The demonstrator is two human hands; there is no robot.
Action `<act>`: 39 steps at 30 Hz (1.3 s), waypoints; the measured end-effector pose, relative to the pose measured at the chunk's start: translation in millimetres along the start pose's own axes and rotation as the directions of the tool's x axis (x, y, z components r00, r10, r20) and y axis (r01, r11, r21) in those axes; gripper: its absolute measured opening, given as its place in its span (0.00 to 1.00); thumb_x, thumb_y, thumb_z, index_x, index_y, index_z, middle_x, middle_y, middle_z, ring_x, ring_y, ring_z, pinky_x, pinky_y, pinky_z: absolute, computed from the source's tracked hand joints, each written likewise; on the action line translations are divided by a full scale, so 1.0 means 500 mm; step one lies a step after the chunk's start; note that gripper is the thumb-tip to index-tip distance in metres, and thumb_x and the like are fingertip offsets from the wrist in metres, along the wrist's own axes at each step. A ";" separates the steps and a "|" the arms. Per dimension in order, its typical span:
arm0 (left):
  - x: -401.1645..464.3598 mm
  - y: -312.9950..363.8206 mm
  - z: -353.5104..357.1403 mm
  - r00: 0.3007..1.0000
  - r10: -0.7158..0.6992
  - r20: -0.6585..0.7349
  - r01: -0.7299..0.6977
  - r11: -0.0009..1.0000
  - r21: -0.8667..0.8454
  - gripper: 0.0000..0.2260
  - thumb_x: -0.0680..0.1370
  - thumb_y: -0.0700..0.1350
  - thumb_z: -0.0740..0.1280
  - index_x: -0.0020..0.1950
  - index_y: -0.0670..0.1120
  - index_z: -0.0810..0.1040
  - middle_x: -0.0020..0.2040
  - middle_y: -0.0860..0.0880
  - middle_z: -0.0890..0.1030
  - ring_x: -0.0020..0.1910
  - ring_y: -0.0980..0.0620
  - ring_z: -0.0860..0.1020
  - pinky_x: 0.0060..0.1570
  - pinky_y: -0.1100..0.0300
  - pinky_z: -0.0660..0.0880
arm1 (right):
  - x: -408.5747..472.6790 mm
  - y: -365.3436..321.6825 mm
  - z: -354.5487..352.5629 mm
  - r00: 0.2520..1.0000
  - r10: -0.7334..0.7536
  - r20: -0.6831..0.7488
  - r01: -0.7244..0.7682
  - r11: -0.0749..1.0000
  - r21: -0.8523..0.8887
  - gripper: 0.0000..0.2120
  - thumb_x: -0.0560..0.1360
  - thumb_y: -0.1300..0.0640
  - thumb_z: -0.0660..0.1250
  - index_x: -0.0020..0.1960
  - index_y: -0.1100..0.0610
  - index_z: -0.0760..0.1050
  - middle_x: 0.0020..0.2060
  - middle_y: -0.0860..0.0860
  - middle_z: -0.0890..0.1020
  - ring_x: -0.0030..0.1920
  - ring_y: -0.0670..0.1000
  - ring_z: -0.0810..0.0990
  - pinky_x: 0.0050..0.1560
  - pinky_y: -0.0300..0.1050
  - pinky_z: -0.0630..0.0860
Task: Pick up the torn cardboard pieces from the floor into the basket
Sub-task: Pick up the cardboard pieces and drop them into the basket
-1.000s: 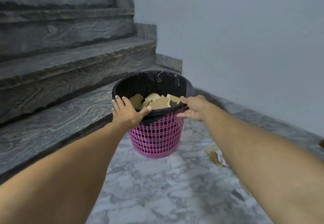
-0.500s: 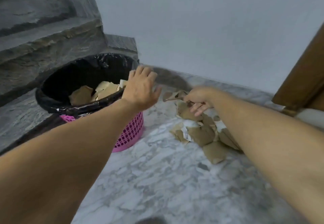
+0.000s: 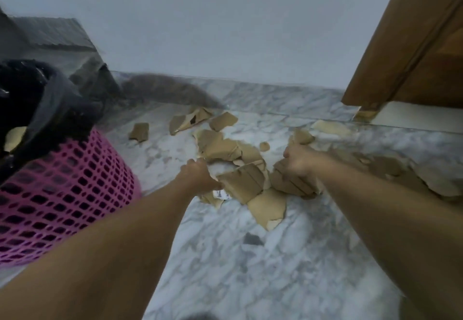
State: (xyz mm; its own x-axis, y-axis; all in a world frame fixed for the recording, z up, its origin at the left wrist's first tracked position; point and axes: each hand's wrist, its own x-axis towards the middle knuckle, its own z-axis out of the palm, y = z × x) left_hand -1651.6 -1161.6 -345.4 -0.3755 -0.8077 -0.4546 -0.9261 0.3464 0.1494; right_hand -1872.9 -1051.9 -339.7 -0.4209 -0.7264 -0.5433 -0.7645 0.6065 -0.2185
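Observation:
Torn brown cardboard pieces lie scattered in a pile on the grey marble floor. My left hand grips the edge of a large piece at the near side of the pile. To its right, my right hand is curled in a fist over a stack of pieces. The pink mesh basket with a black liner stands at the left, and a cardboard scrap shows inside it. The picture is blurred by motion.
A brown wooden door stands at the upper right with more cardboard near its foot. Grey stone stairs rise behind the basket. A pale wall runs along the back. A dark patch marks the floor in front of the pile.
The view has swung right from the basket to the pile. My left hand left the basket rim and dropped onto the cardboard; my right hand moved down into the pile and closed.

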 end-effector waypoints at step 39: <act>0.254 -0.028 -0.089 0.947 0.264 0.181 -0.245 0.962 -0.121 0.16 0.73 0.43 0.73 0.58 0.45 0.74 0.64 0.44 0.71 0.51 0.41 0.79 0.35 0.53 0.82 | 0.057 -0.138 0.079 0.990 -0.038 0.136 0.075 0.958 -0.276 0.35 0.65 0.52 0.79 0.67 0.58 0.68 0.52 0.53 0.72 0.51 0.54 0.74 0.48 0.48 0.77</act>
State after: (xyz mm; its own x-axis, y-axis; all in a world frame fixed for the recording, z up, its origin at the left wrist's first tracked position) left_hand -1687.9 -1290.0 -366.3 -0.5936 -0.5872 -0.5503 -0.8033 0.4733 0.3615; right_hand -1812.7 -1101.6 -372.1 -0.3211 -0.6983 -0.6397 -0.8989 0.4373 -0.0262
